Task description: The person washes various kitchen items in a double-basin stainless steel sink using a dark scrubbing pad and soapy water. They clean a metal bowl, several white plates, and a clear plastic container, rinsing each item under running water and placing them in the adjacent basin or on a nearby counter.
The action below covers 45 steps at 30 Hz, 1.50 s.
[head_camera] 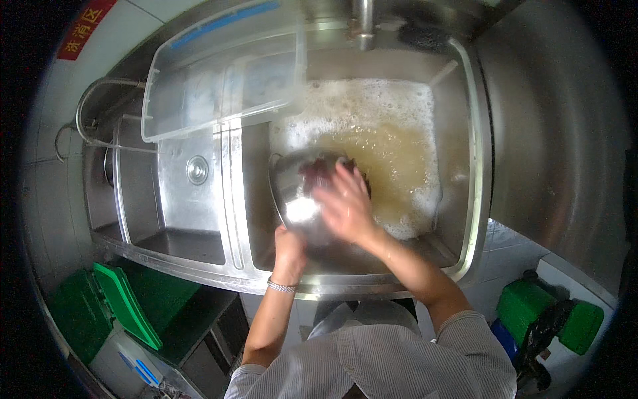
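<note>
A shiny stainless-steel bowl (289,184) is tilted over the right basin of a steel sink (471,199). My left hand (290,245) grips its rim at the near side. Spread over the bowl is my right hand (349,204), blurred, with its fingers partly apart. Something dark reddish-brown (368,185) shows at the edge of those fingers, and a similar dark patch lies on the bowl's surface. Whether this is a pad under the palm, residue or a reflection, I cannot tell. Cloudy, yellowish water (394,154) with white foam stands in the basin beyond the bowl.
A clear plastic tub (264,112) straddles the divider at the back left. The left basin shows its drain strainer (197,169). A tap (366,30) hangs over the back edge. Green bins (528,304) stand low right; a green lid (127,304) is low left.
</note>
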Tool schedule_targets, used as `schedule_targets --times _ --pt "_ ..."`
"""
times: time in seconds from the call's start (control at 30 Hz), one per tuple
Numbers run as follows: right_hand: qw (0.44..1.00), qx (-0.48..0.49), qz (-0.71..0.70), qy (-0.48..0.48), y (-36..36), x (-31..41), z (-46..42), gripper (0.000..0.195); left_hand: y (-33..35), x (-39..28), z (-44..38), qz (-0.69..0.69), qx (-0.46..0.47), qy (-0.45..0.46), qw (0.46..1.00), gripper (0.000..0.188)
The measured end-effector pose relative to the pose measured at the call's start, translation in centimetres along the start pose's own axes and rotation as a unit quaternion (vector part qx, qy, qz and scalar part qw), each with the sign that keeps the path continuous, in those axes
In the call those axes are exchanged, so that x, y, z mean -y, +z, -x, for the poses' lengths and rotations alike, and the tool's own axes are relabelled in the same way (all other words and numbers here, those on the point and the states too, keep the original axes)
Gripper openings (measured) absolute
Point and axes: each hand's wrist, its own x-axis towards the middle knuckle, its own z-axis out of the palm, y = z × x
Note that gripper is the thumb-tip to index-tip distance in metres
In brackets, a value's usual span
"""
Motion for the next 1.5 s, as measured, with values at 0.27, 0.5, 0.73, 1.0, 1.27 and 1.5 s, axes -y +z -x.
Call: schedule_targets --times 0.27,0.5,0.73,1.0,1.27,1.5 --pt "0.994 -0.005 -0.080 0.075 1.4 -0.7 -2.1 0.035 0.6 -1.8 0.8 0.049 -0.045 0.019 0.998 0.021" --pt "0.997 0.057 -0.023 -0.036 0.9 1.9 2.9 0.048 0.2 -1.6 0.2 0.015 -0.061 -0.009 0.998 0.023" --pt "0.866 0.310 -0.255 0.298 4.8 -5.8 -10.7 0.029 -2.7 2.4 0.7 -0.018 0.003 -0.019 1.000 0.035" --pt "0.997 0.017 -0.080 -0.008 0.2 0.2 -0.9 0.032 -1.2 -2.6 0.3 0.011 -0.015 0.030 0.999 0.025" --pt "0.988 0.136 -0.005 -0.072 3.2 2.0 -6.0 0.036 -1.3 3.3 0.2 -0.067 0.004 0.075 0.995 0.028" --pt "0.923 0.333 -0.089 0.168 6.9 -12.8 -11.5 0.018 -2.5 2.8 1.7 -0.102 0.052 0.084 0.990 0.021"
